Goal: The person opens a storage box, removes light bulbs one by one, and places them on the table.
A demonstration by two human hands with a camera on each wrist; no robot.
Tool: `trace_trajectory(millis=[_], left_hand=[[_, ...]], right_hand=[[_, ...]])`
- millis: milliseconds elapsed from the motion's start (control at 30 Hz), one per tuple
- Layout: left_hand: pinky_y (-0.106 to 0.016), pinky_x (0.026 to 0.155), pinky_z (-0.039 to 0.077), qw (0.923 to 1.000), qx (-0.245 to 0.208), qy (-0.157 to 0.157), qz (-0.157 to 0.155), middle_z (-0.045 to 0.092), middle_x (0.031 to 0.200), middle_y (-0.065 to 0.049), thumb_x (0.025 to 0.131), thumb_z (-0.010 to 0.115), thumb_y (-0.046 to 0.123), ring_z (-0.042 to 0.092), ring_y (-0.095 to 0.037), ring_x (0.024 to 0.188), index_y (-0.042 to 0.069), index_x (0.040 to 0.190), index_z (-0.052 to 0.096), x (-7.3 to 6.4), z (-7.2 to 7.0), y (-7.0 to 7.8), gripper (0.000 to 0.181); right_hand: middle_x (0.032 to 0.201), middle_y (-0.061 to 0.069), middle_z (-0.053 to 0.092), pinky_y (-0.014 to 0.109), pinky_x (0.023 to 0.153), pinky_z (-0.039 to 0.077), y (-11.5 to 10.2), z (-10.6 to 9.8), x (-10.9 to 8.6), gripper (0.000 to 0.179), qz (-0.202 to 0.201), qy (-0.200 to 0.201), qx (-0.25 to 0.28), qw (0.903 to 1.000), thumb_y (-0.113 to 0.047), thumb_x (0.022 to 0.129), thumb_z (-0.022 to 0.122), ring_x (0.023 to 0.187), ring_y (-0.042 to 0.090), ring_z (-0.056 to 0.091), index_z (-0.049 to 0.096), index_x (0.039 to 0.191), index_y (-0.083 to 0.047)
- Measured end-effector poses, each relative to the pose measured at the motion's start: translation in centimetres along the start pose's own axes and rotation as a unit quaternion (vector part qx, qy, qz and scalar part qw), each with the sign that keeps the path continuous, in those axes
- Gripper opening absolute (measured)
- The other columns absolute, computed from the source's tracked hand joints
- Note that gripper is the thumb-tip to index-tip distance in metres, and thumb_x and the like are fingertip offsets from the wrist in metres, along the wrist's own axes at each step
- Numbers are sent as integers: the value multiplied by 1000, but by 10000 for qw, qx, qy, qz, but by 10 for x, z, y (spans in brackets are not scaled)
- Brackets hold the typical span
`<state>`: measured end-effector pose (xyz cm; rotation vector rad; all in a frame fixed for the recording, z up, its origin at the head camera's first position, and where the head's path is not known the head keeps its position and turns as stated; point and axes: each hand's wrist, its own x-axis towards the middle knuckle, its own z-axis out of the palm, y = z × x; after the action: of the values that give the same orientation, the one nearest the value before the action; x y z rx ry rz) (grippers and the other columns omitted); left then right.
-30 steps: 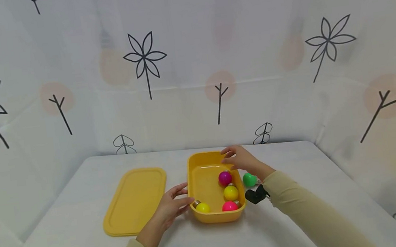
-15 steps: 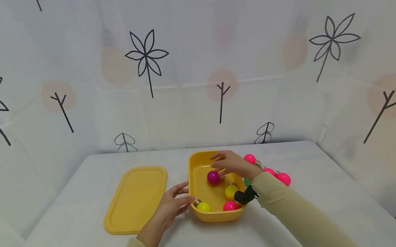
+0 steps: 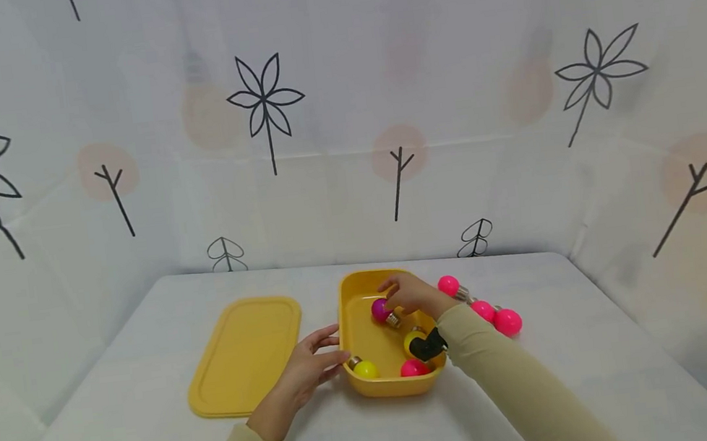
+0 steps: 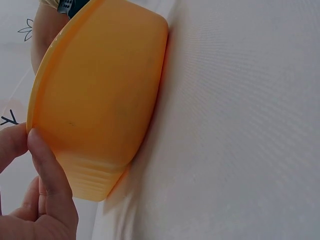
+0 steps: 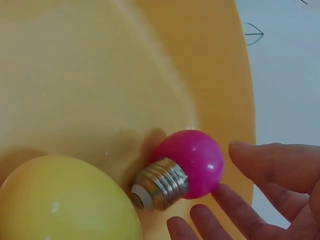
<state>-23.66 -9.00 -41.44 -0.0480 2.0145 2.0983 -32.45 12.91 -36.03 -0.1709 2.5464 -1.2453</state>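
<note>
My left hand (image 3: 301, 368) pinches the left rim of a yellow plastic tub (image 3: 395, 388) between thumb and fingers; the left wrist view shows the tub's outer wall (image 4: 100, 90) up close. Inside the tub, a magenta light bulb (image 3: 380, 310) lies on the floor toward the far end. Right beside it is my right hand (image 3: 413, 294), reaching in over the right rim. In the right wrist view its thumb stands apart from the bulb, while a fingertip comes right at the bulb's round side. A yellow bulb (image 5: 65, 200) lies nearby, partly behind the wrist camera in the head view.
Another yellow bulb (image 3: 366, 370) and a pink bulb (image 3: 415, 368) lie at the tub's near end. On the table right of the tub are several pink bulbs (image 3: 508, 322), partly behind the right sleeve. A flat yellow lid (image 3: 244, 356) lies to the left.
My right hand has moved left into the tub. The magenta bulb has shifted left, away from the right wall, and turned so its metal base shows. My left hand stays at the rim.
</note>
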Motion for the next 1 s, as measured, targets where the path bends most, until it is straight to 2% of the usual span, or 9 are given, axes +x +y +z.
trace_trajectory(millis=[200,433,600,767,1000], left_hand=[[-31,78,54,10000,37,60,-42,50,114,-14,81,70,4,58,-18,83,5,134,48,2,0,0,57],[-31,78,53,10000,33,44,-66,51,113,-13,81,70,4,59,-18,84,5,133,49,2,0,1,56],[-31,79,53,9999,57,74,-117,51,113,-12,81,71,6,58,-19,85,7,133,50,4,1,0,56],[-31,78,53,9998,112,100,-157,51,114,-13,81,72,7,59,-19,86,7,133,50,4,1,-1,57],[-32,79,53,9998,112,71,-146,51,116,-14,81,71,7,58,-19,85,6,134,48,2,1,1,58]], right_hand=[[110,15,56,39,80,52,3,5,7,36,237,40,-48,9997,-1,82,67,95,27,54,59,117,-3],[105,12,56,36,71,55,5,12,9,37,446,-209,-338,9982,-4,81,70,84,25,56,60,116,-4],[106,11,57,38,75,54,4,13,7,37,472,-240,-253,9983,-7,81,71,88,25,56,60,116,-5],[106,11,57,40,77,54,0,13,6,37,349,-266,-4,9990,-9,81,71,90,25,56,58,116,-5],[106,10,59,39,76,54,-9,6,-2,36,-68,-197,114,9997,-11,81,72,89,23,59,58,113,-3]])
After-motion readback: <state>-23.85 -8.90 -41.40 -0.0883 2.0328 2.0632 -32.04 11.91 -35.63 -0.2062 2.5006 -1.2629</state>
